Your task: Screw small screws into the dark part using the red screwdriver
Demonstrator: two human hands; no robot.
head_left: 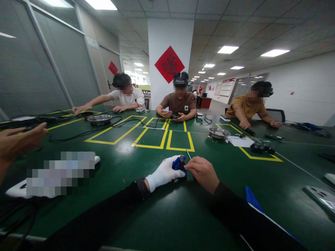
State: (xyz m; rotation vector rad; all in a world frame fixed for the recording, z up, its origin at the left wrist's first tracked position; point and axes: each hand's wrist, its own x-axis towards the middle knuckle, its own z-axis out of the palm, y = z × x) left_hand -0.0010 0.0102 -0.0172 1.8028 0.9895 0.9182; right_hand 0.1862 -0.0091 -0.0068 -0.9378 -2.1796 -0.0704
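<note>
My left hand point(167, 172) wears a white glove with blue on the palm and fingers. It is closed round a small black part point(182, 166) with a silvery metal piece at its top. My bare right hand point(202, 170) is closed just to the right, its thumb and fingertips pinched together against the black part's side. A thin metal rod point(188, 154) sticks up from behind the right fingers, pointing away from me. Its other end is hidden by the hand.
Yellow tape point(180, 149) marks rectangles on the green table point(146, 223). Across it sit several people. A metal bowl point(219, 133), white paper point(240, 141) and black clips point(263, 147) lie ahead right. Another person's hand point(22, 141) reaches in left; a phone point(320, 200) lies right.
</note>
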